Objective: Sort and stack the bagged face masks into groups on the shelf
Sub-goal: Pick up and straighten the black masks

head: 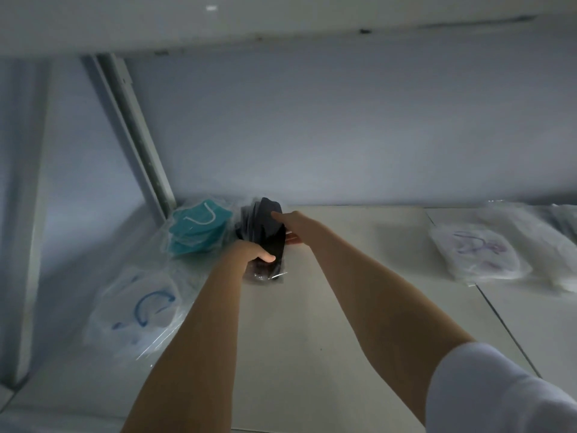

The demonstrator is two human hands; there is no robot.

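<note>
A bundle of black bagged masks stands on edge near the back of the shelf. My left hand grips its near end from the left, thumb across the front. My right hand presses against its right side, fingers partly hidden behind the bags. Just left of the bundle lies a stack of teal bagged masks. Nearer on the left lie white masks with blue loops in clear bags. At the right sits a stack of white masks with purple loops.
A slanted metal shelf post rises at the back left. The upper shelf hangs close overhead. More clear-bagged white masks lie at the far right. A seam between shelf panels runs diagonally on the right.
</note>
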